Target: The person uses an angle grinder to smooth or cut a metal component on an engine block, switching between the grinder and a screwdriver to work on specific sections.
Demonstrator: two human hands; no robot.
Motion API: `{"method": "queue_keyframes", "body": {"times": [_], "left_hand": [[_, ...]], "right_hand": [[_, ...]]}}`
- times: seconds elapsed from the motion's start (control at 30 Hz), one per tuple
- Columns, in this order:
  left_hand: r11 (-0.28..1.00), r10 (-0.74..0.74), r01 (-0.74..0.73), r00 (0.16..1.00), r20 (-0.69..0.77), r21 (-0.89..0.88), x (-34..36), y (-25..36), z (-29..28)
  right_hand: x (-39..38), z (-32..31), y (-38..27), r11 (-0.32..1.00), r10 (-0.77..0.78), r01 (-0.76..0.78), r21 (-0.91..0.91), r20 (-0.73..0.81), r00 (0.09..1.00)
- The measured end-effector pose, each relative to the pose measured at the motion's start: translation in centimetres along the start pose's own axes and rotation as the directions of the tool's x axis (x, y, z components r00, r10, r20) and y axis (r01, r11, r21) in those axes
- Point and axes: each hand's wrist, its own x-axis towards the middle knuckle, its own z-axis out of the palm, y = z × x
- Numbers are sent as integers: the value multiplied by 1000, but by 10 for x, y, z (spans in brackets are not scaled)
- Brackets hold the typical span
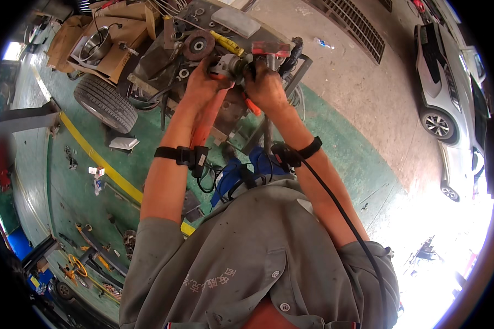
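Observation:
My left hand is closed around the metal head of an angle grinder, whose long orange body hangs down toward me beside my left forearm. Against the grinder's head is my right hand, fingers curled at its spindle end. What those fingers pinch is hidden. A round abrasive disc lies on the cluttered metal workbench just beyond my left hand. Close by are a yellow-handled tool and a red block-shaped tool head, the latter just past my right knuckles.
Left of the bench stand an open cardboard box with a metal bowl and a tire. A black cable runs from my right wrist strap. A silver car is parked at right; loose parts lie on the floor at lower left.

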Motion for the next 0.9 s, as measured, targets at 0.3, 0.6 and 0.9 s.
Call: {"method": "queue_keyframes", "body": {"times": [0.3,0.6,0.9], "left_hand": [[1000,14,-14,1000,-2,17,0,1,0],[999,14,-12,999,-40,47,0,0,0],[996,11,-8,999,-35,88,4,-3,-1]], "right_hand": [[12,6,5,973,178,-166,-161,63,982],[-7,-2,8,998,67,-67,1,-11,998],[-7,-4,2,993,116,-116,-3,46,992]]}}
